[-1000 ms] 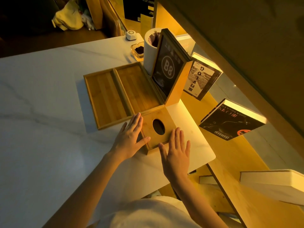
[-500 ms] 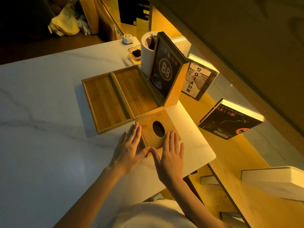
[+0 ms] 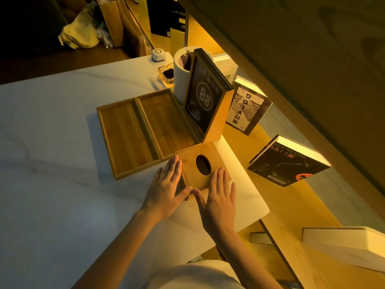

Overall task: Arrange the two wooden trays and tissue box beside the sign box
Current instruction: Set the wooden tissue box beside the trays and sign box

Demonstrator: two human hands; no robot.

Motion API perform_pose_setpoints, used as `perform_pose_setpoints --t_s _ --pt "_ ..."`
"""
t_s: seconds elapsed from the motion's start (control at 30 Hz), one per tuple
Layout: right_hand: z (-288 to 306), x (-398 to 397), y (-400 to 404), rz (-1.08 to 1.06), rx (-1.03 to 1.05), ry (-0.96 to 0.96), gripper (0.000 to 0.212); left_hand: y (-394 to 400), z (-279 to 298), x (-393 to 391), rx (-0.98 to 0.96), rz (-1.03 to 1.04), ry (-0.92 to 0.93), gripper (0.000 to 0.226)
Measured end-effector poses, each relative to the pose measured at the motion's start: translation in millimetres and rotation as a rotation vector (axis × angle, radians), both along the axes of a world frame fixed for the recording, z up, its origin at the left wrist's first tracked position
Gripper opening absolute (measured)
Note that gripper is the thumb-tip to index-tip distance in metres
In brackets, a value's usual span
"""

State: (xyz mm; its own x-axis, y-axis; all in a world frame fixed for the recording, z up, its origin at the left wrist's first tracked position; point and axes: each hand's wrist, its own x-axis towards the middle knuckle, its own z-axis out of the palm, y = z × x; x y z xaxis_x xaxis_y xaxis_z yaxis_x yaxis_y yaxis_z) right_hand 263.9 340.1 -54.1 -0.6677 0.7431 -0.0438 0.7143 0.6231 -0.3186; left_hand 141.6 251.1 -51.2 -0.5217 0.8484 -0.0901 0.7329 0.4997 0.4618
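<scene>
Since a second ago both hands have closed in on the tissue box (image 3: 201, 165): left hand (image 3: 164, 188) flat against its left side, right hand (image 3: 218, 197) spread on its lid (neither gripping). Two wooden trays (image 3: 127, 136) (image 3: 166, 124) lie side by side, touching, beside one sign box (image 3: 205, 101). A white cylinder (image 3: 180, 80) stands behind.

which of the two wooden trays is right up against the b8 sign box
The right-hand tray: its far-right edge meets the sign box. The left-hand tray lies on its other side, out toward the open table.
</scene>
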Motion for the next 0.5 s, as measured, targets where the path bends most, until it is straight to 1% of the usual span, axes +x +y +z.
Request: perform_pose_setpoints --t_s 0.37,0.5 --pt "6.7 -0.1 45.2 0.025 -0.020 -0.017 0.086 44.2 3.2 1.3 -0.044 0.007 -0.005 0.082" --pt "6.2 -0.5 58.4 0.030 -0.012 -0.025 0.085 58.0 5.5 1.3 -0.052 0.008 -0.010 0.092"
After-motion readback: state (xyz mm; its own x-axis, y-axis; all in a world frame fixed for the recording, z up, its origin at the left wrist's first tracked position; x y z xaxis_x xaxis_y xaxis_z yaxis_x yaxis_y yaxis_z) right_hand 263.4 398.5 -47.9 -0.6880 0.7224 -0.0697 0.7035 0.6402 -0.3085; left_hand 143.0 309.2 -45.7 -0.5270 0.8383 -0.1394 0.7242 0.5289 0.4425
